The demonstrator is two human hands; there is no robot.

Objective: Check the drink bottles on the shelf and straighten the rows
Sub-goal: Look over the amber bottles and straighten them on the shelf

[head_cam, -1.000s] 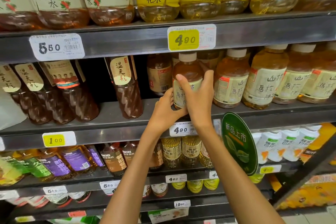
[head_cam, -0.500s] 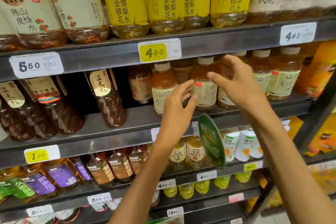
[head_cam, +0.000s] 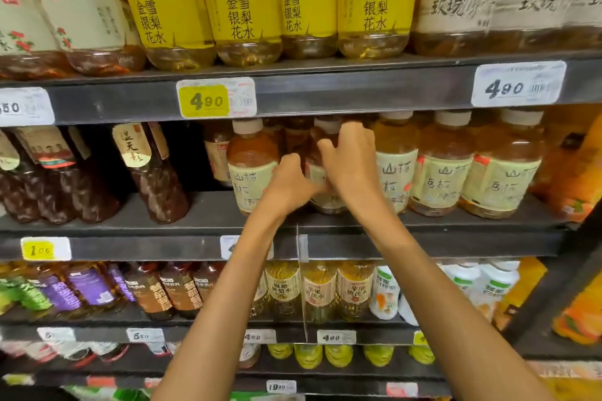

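A row of amber drink bottles with pale labels and white caps stands on the middle shelf. Both my hands are on the second bottle of that row. My left hand holds its left side with curled fingers, and my right hand wraps its right side and front. That bottle is mostly hidden behind my hands. The first bottle stands just to its left, and three more bottles stand to the right.
Dark brown bottles stand at the left of the same shelf, with a gap behind them. Large yellow-labelled bottles fill the shelf above. Lower shelves hold small mixed bottles. A dark upright post is at the right.
Both hands left the first bottle, opened in mid-air, and now close together on the second bottle. The view has moved closer and to the right.
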